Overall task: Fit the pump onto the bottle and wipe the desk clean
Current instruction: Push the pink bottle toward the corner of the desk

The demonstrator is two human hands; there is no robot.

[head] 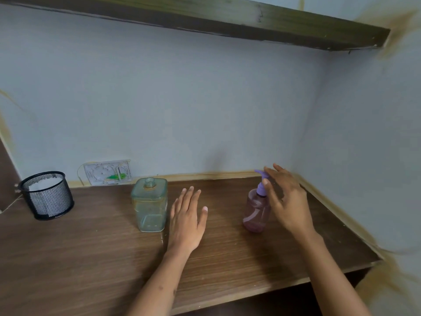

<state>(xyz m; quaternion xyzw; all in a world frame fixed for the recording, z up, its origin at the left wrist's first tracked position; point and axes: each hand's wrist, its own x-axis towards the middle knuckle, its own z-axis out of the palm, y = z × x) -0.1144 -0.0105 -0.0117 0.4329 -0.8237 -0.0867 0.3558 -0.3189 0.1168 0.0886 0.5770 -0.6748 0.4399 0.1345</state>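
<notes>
Left hand (186, 221) beside seemingly unlabelled bottle (150, 204).

On the table (95, 258) a mesh cup (47, 195) stands far left near the wall, a square bottle (149, 204) stands mid-table with the left hand (187, 222) just right of it, and a pump bottle (257, 209) stands further right, beside the right hand (287, 199).

Single head-worn view, wide-angle, looking forward and down at near desk (91, 258); far wall (182, 99) corner right.
</notes>
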